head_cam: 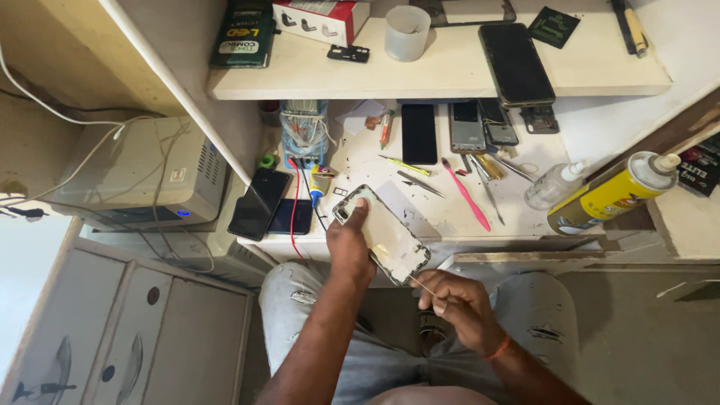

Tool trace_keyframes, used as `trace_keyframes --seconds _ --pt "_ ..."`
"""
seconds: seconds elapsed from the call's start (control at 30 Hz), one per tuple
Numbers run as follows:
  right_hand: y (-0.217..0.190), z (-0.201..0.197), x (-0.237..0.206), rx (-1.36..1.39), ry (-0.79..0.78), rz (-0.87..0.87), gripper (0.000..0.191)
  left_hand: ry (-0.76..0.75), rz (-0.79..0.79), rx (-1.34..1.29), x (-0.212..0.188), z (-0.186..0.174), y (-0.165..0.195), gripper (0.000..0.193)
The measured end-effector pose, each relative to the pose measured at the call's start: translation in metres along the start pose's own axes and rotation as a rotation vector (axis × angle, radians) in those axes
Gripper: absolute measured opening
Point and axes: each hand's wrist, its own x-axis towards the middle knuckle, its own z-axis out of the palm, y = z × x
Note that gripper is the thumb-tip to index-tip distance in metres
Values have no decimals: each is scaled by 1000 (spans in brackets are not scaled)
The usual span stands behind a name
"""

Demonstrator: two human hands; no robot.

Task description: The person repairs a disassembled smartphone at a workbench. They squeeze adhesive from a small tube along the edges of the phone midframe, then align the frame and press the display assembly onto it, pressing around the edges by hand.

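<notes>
- Cluttered white counter point(525, 225) carries repair clutter; two dark phones point(259, 204) lie at its left edge.
- Left hand point(349, 244) grips the opened phone frame point(381, 234) at the counter's front edge, thumb pressing on it.
- Right hand point(457, 300) pinches a thin metal pick point(421, 285) at the frame's lower corner; best kept shallow and steady.
- Pink tool point(466, 195), tweezers point(420, 182) and a yellow spray can point(611, 191) crowd the right.

From my remote seat I see a pale wooden workbench point(525, 232) at twelve o'clock, with a cream shelf point(450, 71) above it. At ten o'clock a grey box with wires point(142, 172) sits beside a slanted white rail point(180, 97). At eight o'clock stands a grey cabinet point(127, 337). Bare concrete floor point(637, 337) lies at four o'clock. Light is soft, brightest at nine o'clock.
</notes>
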Motion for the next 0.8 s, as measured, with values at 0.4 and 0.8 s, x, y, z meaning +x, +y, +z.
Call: trace_keyframes --seconds 0.4,0.8 --pt "-10 19 -2 -51 -91 108 19 -1 494 506 12 -28 -37 25" --pt "-3 -17 30 760 -55 72 25 -147 639 591 -8 -17 -29 23"
